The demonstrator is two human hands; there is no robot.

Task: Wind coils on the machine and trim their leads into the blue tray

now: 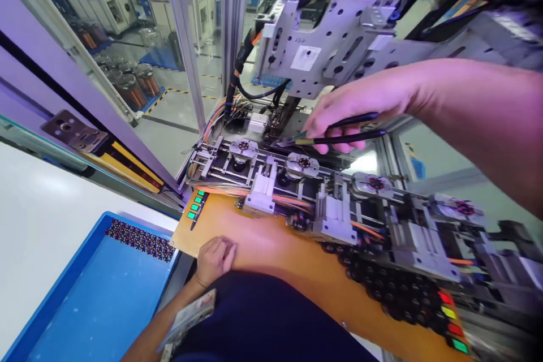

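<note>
My right hand [345,110] reaches into a machine and grips black tweezers [339,137], their tips close above a row of round metal fixtures [302,164] on a rail. My left hand [215,259] rests as a loose fist on the orange panel [271,249] at the machine's front edge, with nothing visible in it. A badge card [192,317] hangs near my left forearm.
A grey perforated machine head [335,45] hangs above the rail. A blue tray [102,300] with a strip of small dark parts [138,239] lies at the lower left. Green buttons [195,206] and coloured buttons [452,319] sit on the panel. Glass guards [139,56] enclose the left side.
</note>
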